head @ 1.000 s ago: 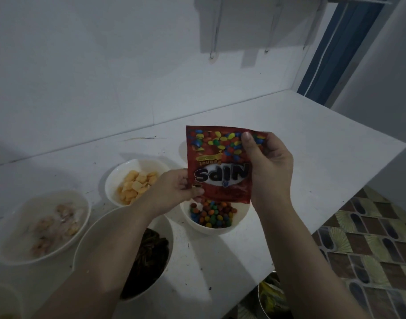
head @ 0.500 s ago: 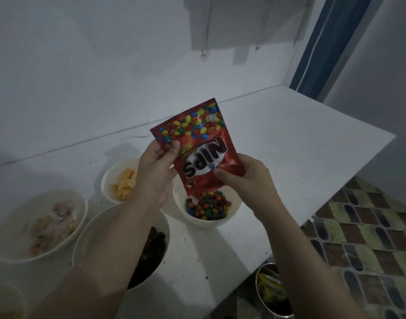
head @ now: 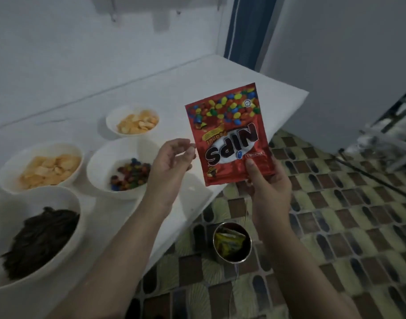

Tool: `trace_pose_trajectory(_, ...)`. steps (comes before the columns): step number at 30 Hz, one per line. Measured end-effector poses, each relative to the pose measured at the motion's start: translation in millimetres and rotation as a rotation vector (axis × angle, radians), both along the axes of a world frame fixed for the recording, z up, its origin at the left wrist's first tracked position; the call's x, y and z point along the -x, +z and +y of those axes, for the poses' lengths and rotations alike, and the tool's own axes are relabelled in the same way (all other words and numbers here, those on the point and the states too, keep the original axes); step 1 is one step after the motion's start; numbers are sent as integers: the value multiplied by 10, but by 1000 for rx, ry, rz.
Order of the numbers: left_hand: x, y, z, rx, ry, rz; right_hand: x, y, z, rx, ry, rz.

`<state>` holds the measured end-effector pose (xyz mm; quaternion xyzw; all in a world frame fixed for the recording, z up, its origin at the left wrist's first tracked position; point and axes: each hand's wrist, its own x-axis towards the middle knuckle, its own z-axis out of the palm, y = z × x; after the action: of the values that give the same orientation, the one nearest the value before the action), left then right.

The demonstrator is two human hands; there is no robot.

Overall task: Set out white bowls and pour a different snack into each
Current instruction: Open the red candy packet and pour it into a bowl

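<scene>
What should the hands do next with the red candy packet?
Probably drop the red packet into the metal bin on the floor. The right hand holds it upside down past the table edge, candies already sit in a bowl, and the bin below already holds wrappers.

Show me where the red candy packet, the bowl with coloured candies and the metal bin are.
red candy packet point(head: 229, 134), head view, middle of its front
bowl with coloured candies point(head: 100, 166), head view, bare inner wall
metal bin point(head: 250, 247), head view, right rim
</scene>
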<state>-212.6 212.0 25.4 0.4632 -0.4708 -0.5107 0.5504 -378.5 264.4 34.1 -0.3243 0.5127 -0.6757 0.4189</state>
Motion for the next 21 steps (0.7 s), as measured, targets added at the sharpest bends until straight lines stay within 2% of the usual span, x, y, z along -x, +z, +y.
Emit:
trace_pose_trajectory(5,722,-571,247,-98,-124,-99,734,-505,459,-150,-151,58)
trace_pose_trajectory(10,1143,-1569,428,-247,-215,-211,1253,-1452,755,-406,-219,117)
trace_pose_trajectory(16,1431,-3019,385,-426,-293,-250,1644,-3127,639,-760,-245,142)
trace_pose_trajectory(21,1663,-4417,149,-450,-327,-374,1840,-4769,240,-956,-277,88)
